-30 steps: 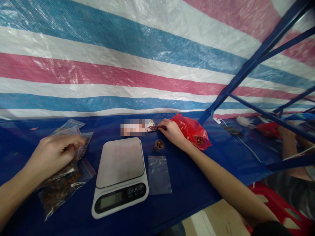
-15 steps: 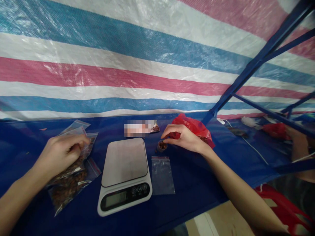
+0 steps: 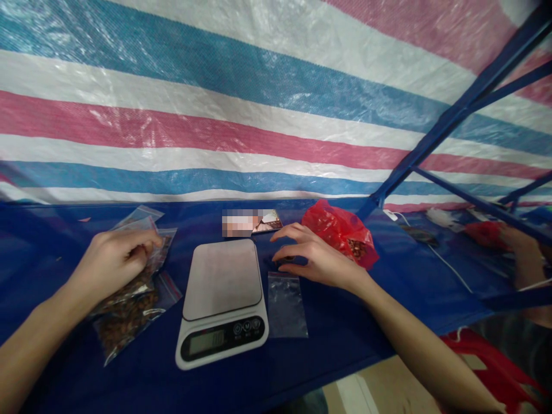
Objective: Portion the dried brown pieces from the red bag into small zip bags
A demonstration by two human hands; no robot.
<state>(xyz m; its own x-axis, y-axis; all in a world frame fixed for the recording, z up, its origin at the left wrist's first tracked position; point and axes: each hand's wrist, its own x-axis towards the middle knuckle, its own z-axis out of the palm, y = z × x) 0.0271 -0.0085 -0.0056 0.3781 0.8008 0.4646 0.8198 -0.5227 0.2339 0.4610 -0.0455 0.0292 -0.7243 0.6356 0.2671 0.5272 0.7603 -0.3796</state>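
My left hand [image 3: 123, 259], its fingers curled closed, rests over overlapping clear zip bags [image 3: 127, 325] filled with brown pieces. Whether its fingertips pinch a bag is hidden. To its right stands a white kitchen scale [image 3: 224, 282] with a bare metal plate and a lit display. My right hand [image 3: 313, 253] is open, fingers spread and slightly bent, just above the top edge of a flat, empty zip bag [image 3: 288, 307]. Beneath those fingers, the small cup of brown pieces is almost wholly hidden. Behind this hand lies a red plastic bag [image 3: 336, 230], its mouth showing brown pieces.
A printed card [image 3: 268, 221], partly blurred out, lies behind the scale on the blue table [image 3: 328, 356]. Blue metal bars [image 3: 431, 135] slope up at the right, near a white cable [image 3: 448, 264]. Another person's arm [image 3: 528, 253] is at the far right. A striped sheet [image 3: 215, 132] hangs behind.
My right hand has come down nearer to me and spread its fingers, covering the small cup. More of the red bag's mouth shows. My left hand stays over the filled bags.
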